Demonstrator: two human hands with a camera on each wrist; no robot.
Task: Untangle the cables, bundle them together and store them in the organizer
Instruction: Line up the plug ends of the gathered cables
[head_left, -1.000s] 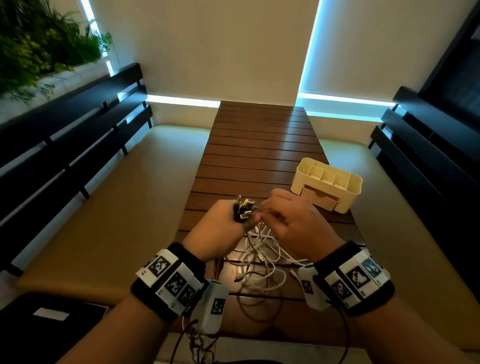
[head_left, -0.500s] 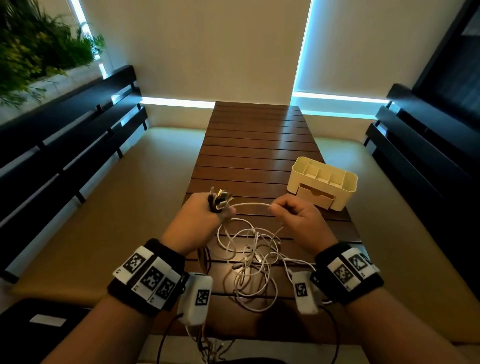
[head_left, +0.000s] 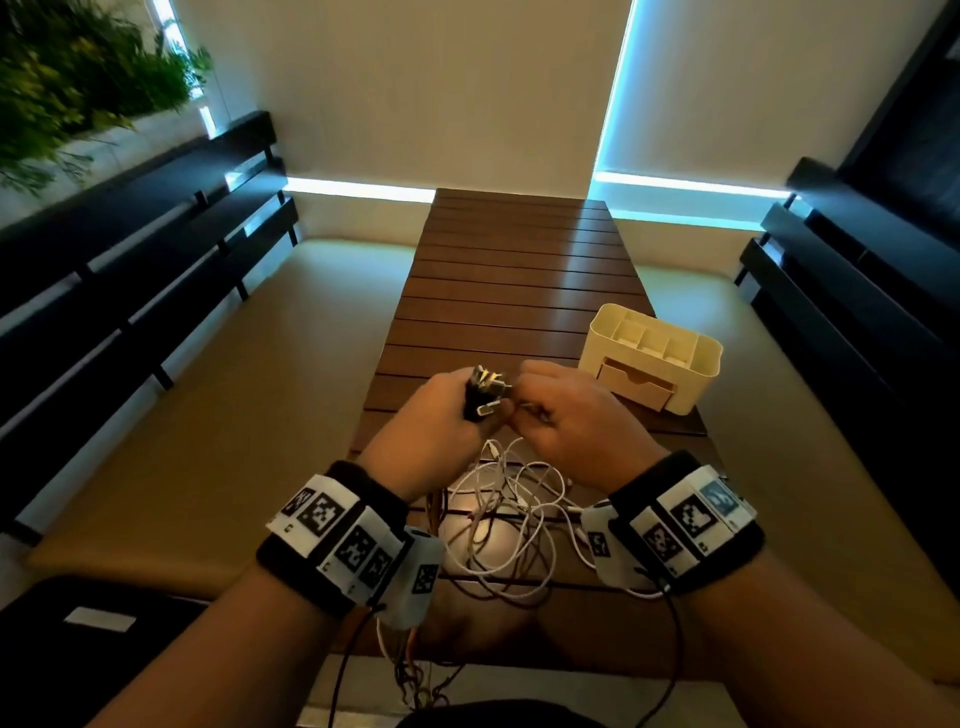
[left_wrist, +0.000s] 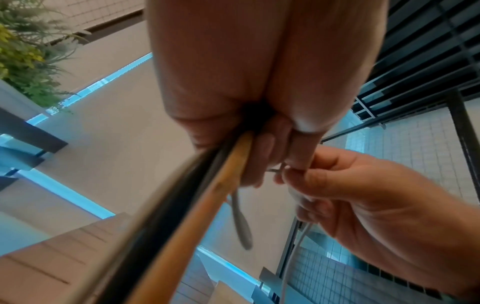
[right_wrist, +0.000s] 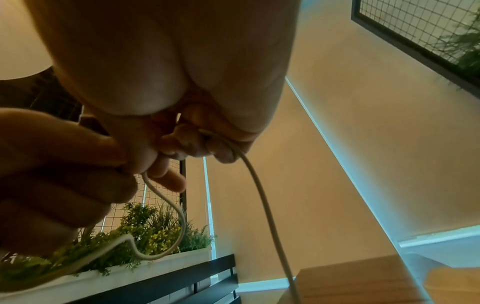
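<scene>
My left hand (head_left: 441, 421) grips a bunch of cable ends, their metal plugs (head_left: 488, 387) sticking up out of the fist. In the left wrist view black and orange cables (left_wrist: 202, 205) run down from that fist (left_wrist: 259, 148). My right hand (head_left: 566, 415) is right beside it, pinching a white cable (right_wrist: 259, 195) at the bunch. A loose tangle of white cables (head_left: 509, 525) hangs and lies on the wooden table (head_left: 519, 270) below both hands. The cream organizer (head_left: 652, 358), with open compartments and a small drawer, stands to the right, beyond my right hand.
Padded benches (head_left: 260, 389) flank the narrow slatted table on both sides, with dark slatted backrests (head_left: 130, 249) behind them. A planter with greenery (head_left: 78, 78) sits at upper left. A black case (head_left: 78, 649) lies at lower left.
Half a second ago my hands were apart with a white cable stretched between them. My right hand has since come back to the left fist, bringing the cable end to the bunch.
</scene>
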